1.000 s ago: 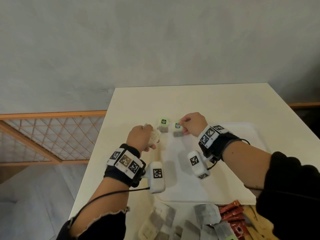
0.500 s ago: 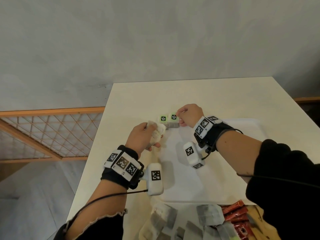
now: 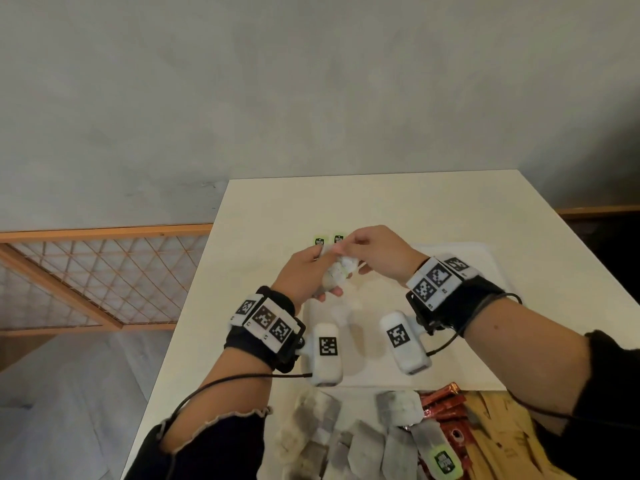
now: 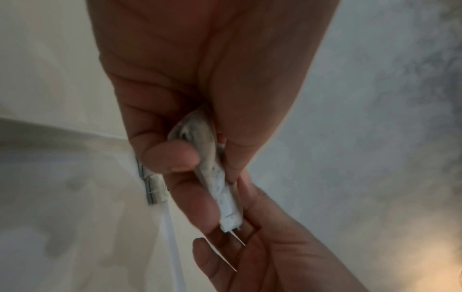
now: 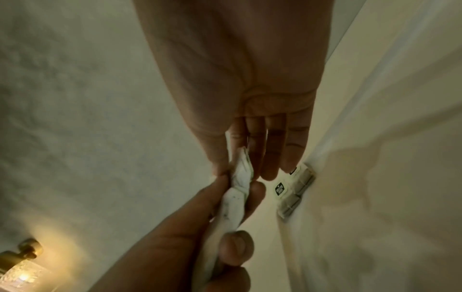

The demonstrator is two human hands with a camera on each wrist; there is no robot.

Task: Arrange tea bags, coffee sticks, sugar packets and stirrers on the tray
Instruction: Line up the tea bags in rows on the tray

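Observation:
My left hand (image 3: 311, 271) grips a small stack of white tea bags (image 3: 337, 273) above the far left corner of the white tray (image 3: 478, 341). My right hand (image 3: 349, 249) pinches the top end of one bag in that stack between thumb and forefinger. In the right wrist view the pinched tea bag (image 5: 241, 170) sits between both hands. Two tea bags with green tags (image 3: 329, 240) lie side by side at the tray's far left corner. The same laid bags (image 5: 292, 195) show beside my right hand's fingers.
A heap of loose tea bags (image 3: 346, 441) lies on the table in front of the tray. Red coffee sticks (image 3: 440, 407) and brown packets (image 3: 498, 441) lie to its right. A wooden lattice rail (image 3: 86, 282) stands left of the table.
My right hand has left the second laid tea bag and come back to the stack in my left hand. Both hands have risen a little and met.

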